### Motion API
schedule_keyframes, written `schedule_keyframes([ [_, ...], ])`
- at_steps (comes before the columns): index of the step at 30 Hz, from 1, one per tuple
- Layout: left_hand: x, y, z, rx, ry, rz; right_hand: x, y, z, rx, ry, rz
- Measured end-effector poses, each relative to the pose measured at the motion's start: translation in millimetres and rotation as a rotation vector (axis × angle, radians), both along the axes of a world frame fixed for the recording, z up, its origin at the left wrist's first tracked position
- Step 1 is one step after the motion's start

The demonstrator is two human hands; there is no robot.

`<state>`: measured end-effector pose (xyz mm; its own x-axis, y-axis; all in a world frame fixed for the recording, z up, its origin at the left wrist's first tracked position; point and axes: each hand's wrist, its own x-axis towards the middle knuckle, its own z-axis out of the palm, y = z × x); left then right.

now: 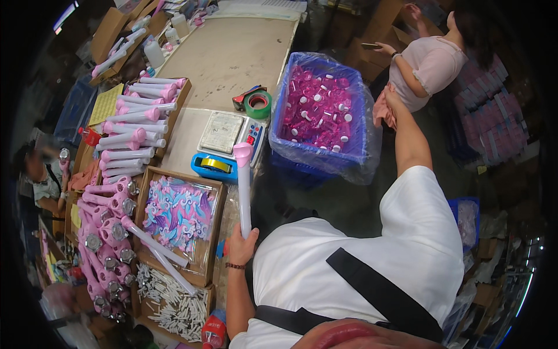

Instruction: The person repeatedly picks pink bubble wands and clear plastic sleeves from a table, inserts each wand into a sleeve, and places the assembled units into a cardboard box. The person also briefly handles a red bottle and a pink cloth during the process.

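My left hand (242,247) is wrapped round the lower end of a toy wand (244,192), a whitish translucent tube with a pink collar on top. The wand stands nearly upright beside the table's edge. My right arm stretches out past the blue crate, and my right hand (393,99) is closed on a pink cloth (383,111) close against a co-worker in a pink top. Whether that cloth is part of the co-worker's clothing, I cannot tell. Many similar wands (139,116) lie stacked in a box on the left.
A plastic-lined blue crate (372,131) holds pink bottles with white caps. On the table are a scale (224,131), a green tape roll (257,104) and a blue tape dispenser (214,167). Wooden trays hold colourful cutouts (177,212) and small white parts (174,302). Pink wand heads (107,250) sit left.
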<state>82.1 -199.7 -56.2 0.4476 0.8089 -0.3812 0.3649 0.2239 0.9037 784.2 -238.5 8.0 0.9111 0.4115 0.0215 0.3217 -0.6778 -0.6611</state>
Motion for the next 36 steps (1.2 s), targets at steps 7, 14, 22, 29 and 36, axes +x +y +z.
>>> schedule_keyframes([
  [7, 2.2, 3.3, -7.5, 0.112, 0.021, 0.020, 28.9, 24.5, 31.1, 0.102, -0.048, -0.055],
  [14, 2.9, 6.4, -11.6, -0.033, 0.097, -0.021, 49.5, 33.5, 72.4, 0.123, -0.041, -0.099],
  [22, 7.6, 8.0, -24.6, 0.062, 0.133, -0.034, 69.5, 46.1, 108.6, 0.306, -0.188, -0.101],
  [29, 17.3, 9.8, 0.5, -0.094, -0.057, 0.003, -57.4, 66.7, 80.2, 0.742, 0.400, -0.104],
  [36, 43.1, 16.8, 31.0, -0.158, -0.229, -0.003, -296.3, 98.6, 1.3, 0.817, 1.348, 0.109],
])
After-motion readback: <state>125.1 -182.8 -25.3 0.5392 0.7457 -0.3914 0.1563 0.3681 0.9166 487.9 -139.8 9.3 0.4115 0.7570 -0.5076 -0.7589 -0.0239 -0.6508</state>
